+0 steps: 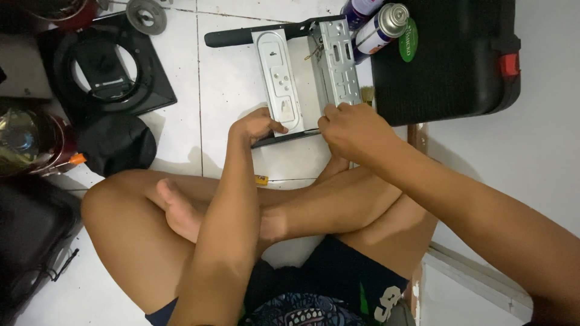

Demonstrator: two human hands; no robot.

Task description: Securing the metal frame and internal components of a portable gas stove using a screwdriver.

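Observation:
A grey metal chassis point(308, 66), open-sided with perforated walls and a black front strip, lies on the white tiled floor in front of my crossed legs. My left hand point(257, 125) rests against its near left edge, fingers curled on the metal plate. At its near right corner my right hand point(349, 130) is closed, gripping the wall's edge; whether it also holds a small tool is hidden by the fingers.
A black plastic case point(447, 54) with a red latch lies to the right. Two spray cans point(377, 27) lean at the chassis's far end. A black square panel with a round opening point(103, 66), a dark cap point(115, 145) and a bottle point(24, 142) sit at left.

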